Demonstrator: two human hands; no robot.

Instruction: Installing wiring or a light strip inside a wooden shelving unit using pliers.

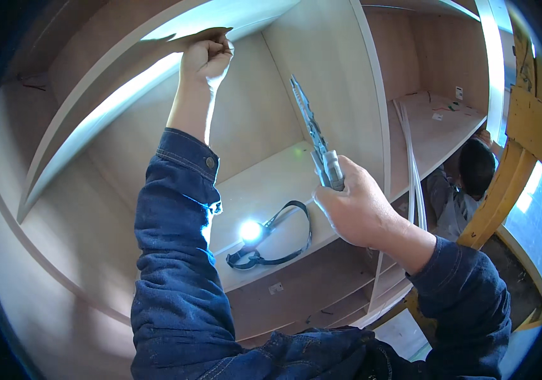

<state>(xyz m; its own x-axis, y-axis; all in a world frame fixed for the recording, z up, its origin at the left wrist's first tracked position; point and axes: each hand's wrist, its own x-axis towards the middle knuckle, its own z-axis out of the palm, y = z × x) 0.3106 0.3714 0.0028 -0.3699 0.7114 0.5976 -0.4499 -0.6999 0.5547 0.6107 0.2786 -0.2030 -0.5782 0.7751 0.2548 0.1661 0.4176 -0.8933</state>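
Observation:
My left hand (209, 60) is raised against the underside of the upper panel (245, 19) of a pale wooden cabinet. Its fingers are curled closed, and whatever they may pinch is hidden. In my right hand (366, 206) is a slim grey metal tool with a serrated tip (316, 134), gripped by its thick lower end and pointing up and to the left; its exact kind is unclear. Below and between my forearms, a lit headlamp (251, 232) with a dark strap lies on the cabinet shelf (264, 171), touched by neither hand.
An upright divider (334, 76) stands right of the tool. Beyond it, long white strips (410, 164) lean across another shelf with loose wires (451, 106). Another person (467, 174) crouches low at the right, behind a yellow ladder-like frame (505, 183).

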